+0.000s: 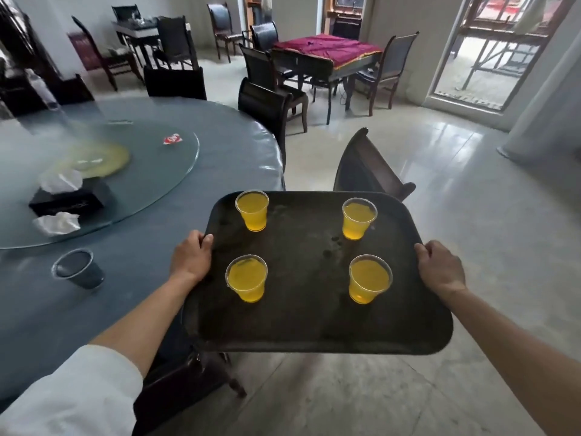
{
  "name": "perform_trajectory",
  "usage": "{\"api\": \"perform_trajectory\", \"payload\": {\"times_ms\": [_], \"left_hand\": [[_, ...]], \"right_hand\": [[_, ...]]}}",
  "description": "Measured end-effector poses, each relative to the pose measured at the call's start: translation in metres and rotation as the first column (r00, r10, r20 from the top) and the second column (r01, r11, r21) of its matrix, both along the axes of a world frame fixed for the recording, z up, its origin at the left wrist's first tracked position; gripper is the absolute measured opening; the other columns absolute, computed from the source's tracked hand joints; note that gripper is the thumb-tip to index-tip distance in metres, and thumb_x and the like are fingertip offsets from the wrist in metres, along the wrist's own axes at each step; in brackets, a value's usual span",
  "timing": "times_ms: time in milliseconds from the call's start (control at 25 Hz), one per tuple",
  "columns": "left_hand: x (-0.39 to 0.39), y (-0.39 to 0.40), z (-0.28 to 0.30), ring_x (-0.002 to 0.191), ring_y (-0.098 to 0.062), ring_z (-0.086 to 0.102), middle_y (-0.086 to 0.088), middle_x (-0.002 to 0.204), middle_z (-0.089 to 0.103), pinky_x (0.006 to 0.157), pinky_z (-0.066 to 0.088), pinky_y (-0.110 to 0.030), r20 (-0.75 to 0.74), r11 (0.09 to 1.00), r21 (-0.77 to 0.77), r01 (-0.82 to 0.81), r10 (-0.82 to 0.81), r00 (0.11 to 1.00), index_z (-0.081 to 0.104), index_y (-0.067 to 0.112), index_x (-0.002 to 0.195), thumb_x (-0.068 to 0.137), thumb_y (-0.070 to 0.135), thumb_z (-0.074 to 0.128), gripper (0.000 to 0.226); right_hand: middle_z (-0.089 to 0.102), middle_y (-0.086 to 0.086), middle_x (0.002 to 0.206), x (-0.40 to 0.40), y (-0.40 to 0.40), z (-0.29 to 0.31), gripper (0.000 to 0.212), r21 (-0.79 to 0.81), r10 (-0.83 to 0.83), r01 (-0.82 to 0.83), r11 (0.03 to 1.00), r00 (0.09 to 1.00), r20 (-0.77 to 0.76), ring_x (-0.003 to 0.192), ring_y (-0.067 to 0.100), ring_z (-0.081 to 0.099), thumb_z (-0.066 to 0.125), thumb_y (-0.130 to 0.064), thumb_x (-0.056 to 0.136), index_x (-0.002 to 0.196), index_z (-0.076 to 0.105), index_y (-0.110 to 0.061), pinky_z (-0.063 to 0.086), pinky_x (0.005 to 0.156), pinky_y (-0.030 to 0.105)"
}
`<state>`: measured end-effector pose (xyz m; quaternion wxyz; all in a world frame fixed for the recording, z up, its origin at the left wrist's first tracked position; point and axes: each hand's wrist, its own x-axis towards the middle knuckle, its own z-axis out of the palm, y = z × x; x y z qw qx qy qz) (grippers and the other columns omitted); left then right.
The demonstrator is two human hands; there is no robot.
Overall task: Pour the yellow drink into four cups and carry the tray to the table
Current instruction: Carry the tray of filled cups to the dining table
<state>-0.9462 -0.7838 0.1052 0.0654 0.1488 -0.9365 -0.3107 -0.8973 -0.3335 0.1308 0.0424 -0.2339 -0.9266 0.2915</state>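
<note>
Both hands hold a dark tray of four yellow drinks in the air beside the round bench.

The left hand (pixel 191 258) and right hand (pixel 440 267) grip opposite rims of the matte, rounded-corner tray (pixel 301 325); four clear plastic cups (pixel 246 278) stand upright near its corners. Beyond lies the blue-covered bench (pixel 220 152) with its glass turntable (pixel 151 171).

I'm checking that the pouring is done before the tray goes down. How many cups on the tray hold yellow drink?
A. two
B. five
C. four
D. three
C: four clear cups of yellow drink stand on the dark tray, one near each corner, for instance the far left cup and the near right cup; the left hand and right hand grip its edges.
</note>
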Motion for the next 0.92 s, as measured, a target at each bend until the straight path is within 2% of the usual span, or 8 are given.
{"api": "perform_trajectory", "payload": {"times_ms": [160, 240, 320, 440, 600, 800, 920], "left_hand": [[-0.007, -0.011, 0.001, 0.1, -0.046, 0.06, -0.029, 0.107, 0.066, 0.072, 0.036, -0.04, 0.015, 0.995, -0.034, -0.094, 0.095, 0.995, 0.059, 0.0, 0.103, 0.102, 0.033, 0.045, 0.036], [-0.012, -0.019, 0.0, 0.098, -0.046, 0.06, -0.03, 0.105, 0.066, 0.071, 0.035, -0.039, 0.016, 0.992, -0.039, -0.123, 0.124, 0.992, 0.059, 0.0, 0.101, 0.102, 0.033, 0.045, 0.035], [-0.017, -0.03, -0.002, 0.096, -0.046, 0.061, -0.029, 0.103, 0.067, 0.071, 0.036, -0.039, 0.005, 0.987, -0.042, -0.154, 0.154, 0.988, 0.059, 0.0, 0.1, 0.102, 0.032, 0.045, 0.035], [-0.024, -0.047, -0.006, 0.093, -0.043, 0.061, -0.026, 0.101, 0.067, 0.07, 0.038, -0.038, 0.005, 0.982, -0.044, -0.181, 0.182, 0.983, 0.059, 0.0, 0.103, 0.102, 0.033, 0.045, 0.036], [-0.037, -0.071, -0.01, 0.094, -0.045, 0.061, -0.029, 0.101, 0.066, 0.069, 0.036, -0.038, 0.012, 0.974, -0.037, -0.222, 0.223, 0.975, 0.058, -0.001, 0.103, 0.102, 0.031, 0.044, 0.035], [-0.06, -0.104, -0.015, 0.096, -0.047, 0.061, -0.031, 0.103, 0.066, 0.069, 0.034, -0.038, 0.011, 0.964, -0.058, -0.258, 0.259, 0.966, 0.058, -0.004, 0.104, 0.103, 0.03, 0.044, 0.037], [-0.073, -0.127, -0.021, 0.096, -0.049, 0.06, -0.032, 0.103, 0.066, 0.072, 0.038, -0.042, 0.013, 0.955, -0.047, -0.291, 0.292, 0.956, 0.057, -0.003, 0.103, 0.103, 0.031, 0.044, 0.036]], "right_hand": [[0.054, 0.011, 0.096, -0.041, -0.011, 0.006, 0.028, -0.002, 0.083, -0.083, 0.997, 0.996, 0.019, 0.086, 0.027, 0.045, 0.04, -0.031, 0.108, 0.103, 0.054, -0.007, 0.034, 0.079, 0.033], [0.052, 0.01, 0.094, -0.06, -0.018, 0.006, 0.027, -0.008, 0.125, -0.124, 0.992, 0.992, 0.013, 0.086, 0.027, 0.045, 0.04, -0.032, 0.108, 0.1, 0.052, -0.009, 0.034, 0.079, 0.034], [0.054, 0.009, 0.093, -0.079, -0.026, 0.003, 0.028, -0.014, 0.158, -0.158, 0.987, 0.987, 0.014, 0.085, 0.028, 0.046, 0.04, -0.032, 0.108, 0.096, 0.051, -0.009, 0.035, 0.079, 0.034], [0.061, 0.011, 0.094, -0.106, -0.041, -0.002, 0.032, -0.042, 0.189, -0.188, 0.981, 0.982, 0.001, 0.086, 0.03, 0.055, 0.041, -0.035, 0.107, 0.096, 0.055, -0.009, 0.046, 0.082, 0.042], [0.061, 0.012, 0.094, -0.138, -0.069, -0.004, 0.034, -0.068, 0.217, -0.216, 0.974, 0.976, 0.006, 0.091, 0.034, 0.058, 0.042, -0.037, 0.106, 0.096, 0.057, -0.008, 0.048, 0.087, 0.048], [0.062, 0.013, 0.095, -0.183, -0.106, -0.01, 0.035, -0.09, 0.258, -0.255, 0.963, 0.966, 0.025, 0.091, 0.033, 0.058, 0.042, -0.038, 0.106, 0.097, 0.058, -0.009, 0.047, 0.083, 0.044], [0.061, 0.012, 0.093, -0.21, -0.132, -0.014, 0.035, -0.09, 0.286, -0.282, 0.955, 0.958, 0.034, 0.087, 0.031, 0.056, 0.042, -0.037, 0.106, 0.097, 0.058, -0.007, 0.042, 0.078, 0.04]]}}
